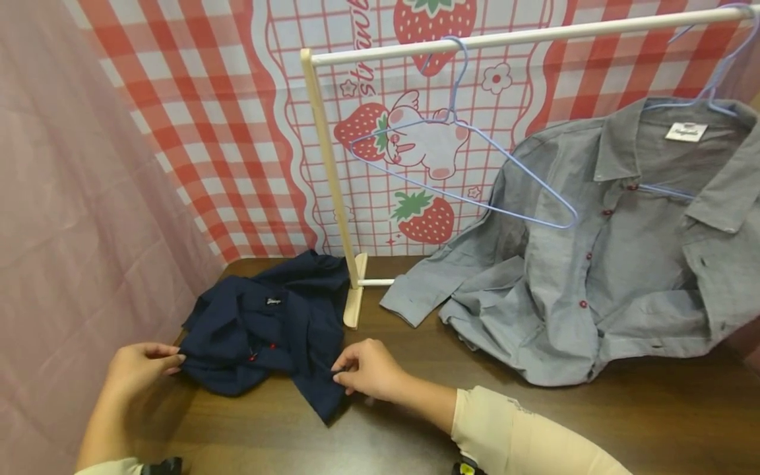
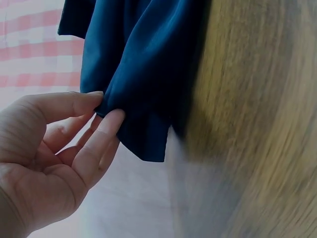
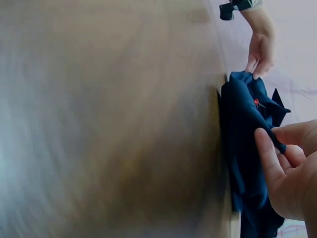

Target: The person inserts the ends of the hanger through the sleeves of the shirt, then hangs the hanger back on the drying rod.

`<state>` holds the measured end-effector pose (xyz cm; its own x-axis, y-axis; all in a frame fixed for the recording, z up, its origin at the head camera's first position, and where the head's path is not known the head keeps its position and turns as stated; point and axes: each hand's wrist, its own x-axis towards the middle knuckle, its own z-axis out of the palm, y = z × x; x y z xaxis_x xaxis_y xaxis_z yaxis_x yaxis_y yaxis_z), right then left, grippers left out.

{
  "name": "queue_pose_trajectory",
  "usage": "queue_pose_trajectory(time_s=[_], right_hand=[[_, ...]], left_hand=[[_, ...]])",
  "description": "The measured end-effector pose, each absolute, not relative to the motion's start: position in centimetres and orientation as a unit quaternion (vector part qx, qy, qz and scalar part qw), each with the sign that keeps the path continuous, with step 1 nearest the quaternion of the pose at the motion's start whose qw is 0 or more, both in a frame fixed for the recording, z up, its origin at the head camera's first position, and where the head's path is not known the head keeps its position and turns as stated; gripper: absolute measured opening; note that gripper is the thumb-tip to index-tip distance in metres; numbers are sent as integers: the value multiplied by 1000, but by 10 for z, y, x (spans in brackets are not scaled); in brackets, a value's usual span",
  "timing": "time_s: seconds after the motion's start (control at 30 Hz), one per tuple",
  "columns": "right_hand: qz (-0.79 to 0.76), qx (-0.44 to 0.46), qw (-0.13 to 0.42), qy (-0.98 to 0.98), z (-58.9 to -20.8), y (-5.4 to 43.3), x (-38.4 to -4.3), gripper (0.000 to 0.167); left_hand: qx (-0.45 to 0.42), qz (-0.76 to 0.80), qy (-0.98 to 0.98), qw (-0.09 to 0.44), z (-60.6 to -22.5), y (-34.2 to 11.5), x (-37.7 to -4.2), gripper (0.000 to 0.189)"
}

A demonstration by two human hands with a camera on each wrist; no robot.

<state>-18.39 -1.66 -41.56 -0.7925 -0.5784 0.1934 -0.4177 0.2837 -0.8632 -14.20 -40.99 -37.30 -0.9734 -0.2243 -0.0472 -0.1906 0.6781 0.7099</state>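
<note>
A crumpled navy shirt (image 1: 237,323) with red buttons and a small dark label lies on the brown table, left of the rack's foot. My left hand (image 1: 139,369) pinches its left edge between thumb and fingers; the left wrist view shows the pinched fold of navy cloth (image 2: 148,64) close up. At the shirt's right side, my right hand (image 1: 371,371) pinches another edge, and in the right wrist view the thumb and fingertips (image 3: 265,141) grip the cloth. Parts of the shirt are hidden in its folds.
A clothes rack with a wooden post (image 1: 329,165) and white rail (image 1: 534,33) stands behind. A bare lilac hanger (image 1: 505,155) hangs from it. To the right, a grey shirt (image 1: 552,264) on another hanger drapes onto the table (image 1: 415,435). A pink curtain (image 1: 89,198) borders the left.
</note>
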Motion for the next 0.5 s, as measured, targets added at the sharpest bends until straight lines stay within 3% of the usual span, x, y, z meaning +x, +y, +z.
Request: queue_pose_trajectory(time_s=[0.3, 0.4, 0.5], right_hand=[[-521, -283, 5, 805, -412, -13, -215, 8], [-526, -253, -19, 812, -417, -15, -224, 24], [-512, -226, -38, 828, -422, -16, -233, 50]], left_hand=[[83, -322, -943, 16, -368, -409, -149, 35], [69, -303, -950, 12, -365, -410, -156, 48], [55, -311, -949, -20, -363, -415, -164, 69]])
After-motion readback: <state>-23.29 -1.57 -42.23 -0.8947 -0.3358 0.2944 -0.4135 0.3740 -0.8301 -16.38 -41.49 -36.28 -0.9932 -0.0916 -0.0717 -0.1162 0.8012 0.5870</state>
